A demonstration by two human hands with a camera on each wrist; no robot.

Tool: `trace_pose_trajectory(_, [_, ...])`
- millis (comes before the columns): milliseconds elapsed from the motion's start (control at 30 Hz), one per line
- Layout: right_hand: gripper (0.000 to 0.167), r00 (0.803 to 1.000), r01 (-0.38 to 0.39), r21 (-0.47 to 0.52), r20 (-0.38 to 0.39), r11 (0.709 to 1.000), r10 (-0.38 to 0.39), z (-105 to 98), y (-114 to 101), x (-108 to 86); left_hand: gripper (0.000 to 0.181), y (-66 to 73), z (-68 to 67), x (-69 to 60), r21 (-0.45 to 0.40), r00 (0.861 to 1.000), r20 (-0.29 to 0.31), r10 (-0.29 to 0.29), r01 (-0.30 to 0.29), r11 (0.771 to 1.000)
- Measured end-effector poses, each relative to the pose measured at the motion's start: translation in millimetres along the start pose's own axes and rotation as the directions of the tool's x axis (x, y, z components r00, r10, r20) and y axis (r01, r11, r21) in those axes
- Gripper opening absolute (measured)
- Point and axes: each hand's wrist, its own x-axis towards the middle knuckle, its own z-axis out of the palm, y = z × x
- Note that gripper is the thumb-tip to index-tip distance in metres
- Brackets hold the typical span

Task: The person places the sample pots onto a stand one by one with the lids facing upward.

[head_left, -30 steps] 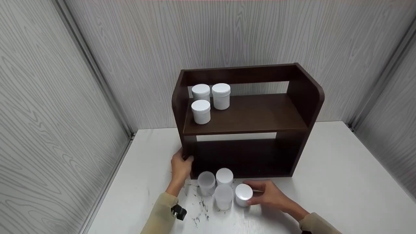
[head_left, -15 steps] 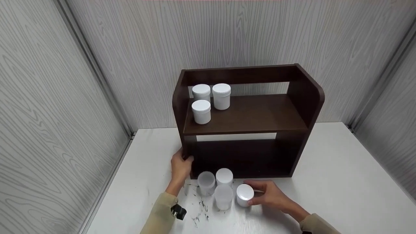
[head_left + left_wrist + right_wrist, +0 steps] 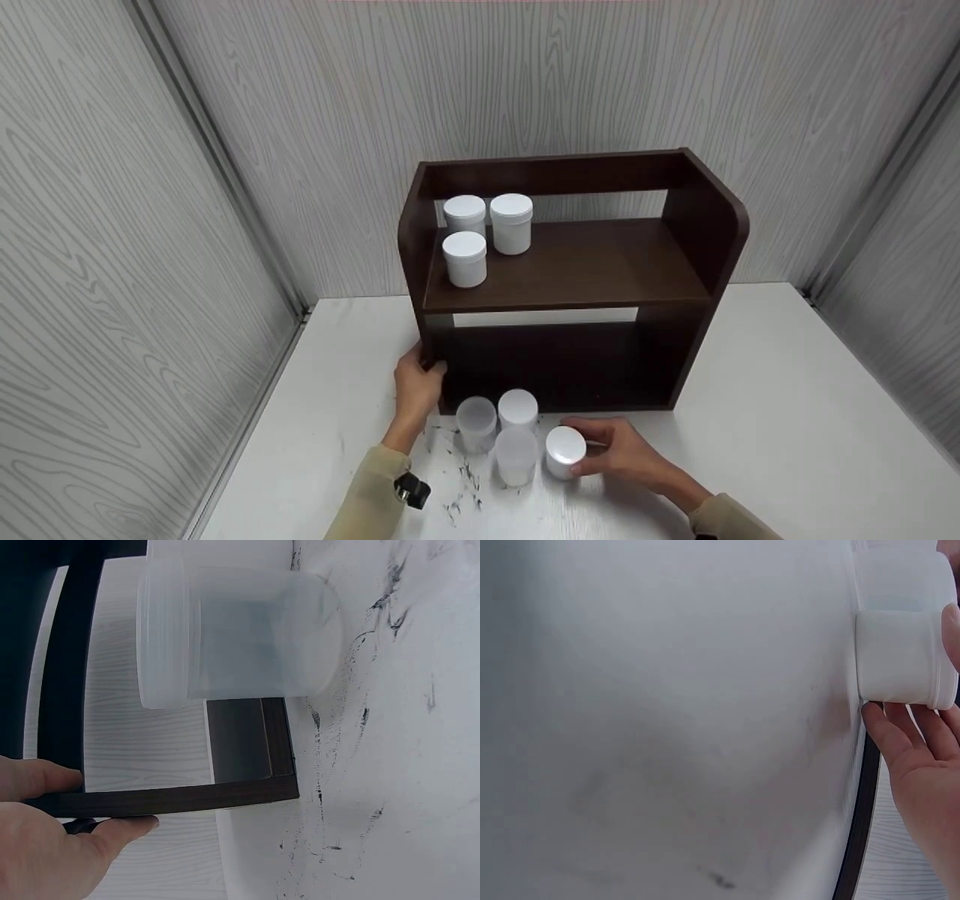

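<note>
In the head view my left hand (image 3: 417,386) grips the front edge of the left side panel of a dark brown two-tier shelf (image 3: 577,300); the left wrist view shows the thumb and fingers on either side of that panel (image 3: 180,799). My right hand (image 3: 622,454) holds a white lidded jar (image 3: 565,450) standing on the table, thumb at its near side and fingers at its far side. Left of it stand another white-lidded jar (image 3: 518,407) and two translucent jars, one nearer (image 3: 516,456) and one further left (image 3: 476,424).
Three white lidded jars, the front one (image 3: 466,259) among them, stand at the left of the upper tier. Dark scuff marks (image 3: 469,480) show on the white table (image 3: 337,450). Wood-grain panels (image 3: 360,112) rise behind and at both sides.
The jar in my right hand has shifted very slightly to the right, away from the translucent jar. My left hand has stayed on the shelf's side panel.
</note>
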Motion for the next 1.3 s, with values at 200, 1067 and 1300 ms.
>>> trace_pose_trajectory(200, [0.072,1.0,0.006,0.011,-0.006,1.0,-0.006,0.2,1.6,0.2,0.055,1.5,-0.4,-1.0,-0.01,1.0,-0.003,-0.014,0.014,1.0])
trace_pose_trajectory(1067, [0.072,1.0,-0.01,-0.037,-0.018,0.999,0.009,-3.8,-25.0,-6.9,0.058,-0.5,-0.7,-0.3,-0.021,0.999,0.021,-0.036,0.037,0.999])
trace_pose_trajectory(1300, [0.069,1.0,-0.003,-0.017,-0.016,1.0,0.003,-5.8,-38.7,-7.0,0.058,0.3,-1.3,-0.3,-0.018,0.999,0.017,-0.042,0.042,0.999])
